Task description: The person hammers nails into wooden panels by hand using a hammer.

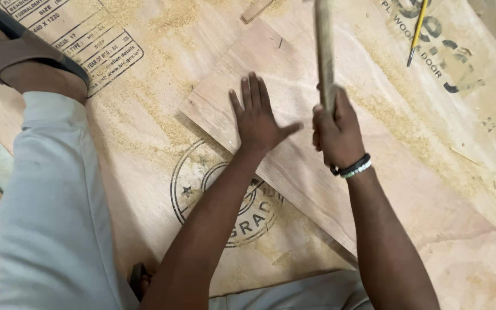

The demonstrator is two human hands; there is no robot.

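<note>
My left hand (256, 115) lies flat, fingers spread, on a reddish plywood panel (374, 172) that rests at an angle on a larger plywood sheet (144, 132). My right hand (335, 129) is closed round a wooden handle (324, 46) that rises up and out of the top of the view; its head is hidden. A dark and pale beaded band sits on my right wrist. The two hands are close together, thumb nearly reaching the other fist.
Sawdust is scattered over the big sheet, which carries printed stamps. A yellow pencil (417, 31) lies at the top right. My leg in pale grey trousers (47, 218) and a sandalled foot (24, 57) rest at the left. A small wood offcut (255, 10) lies near the top.
</note>
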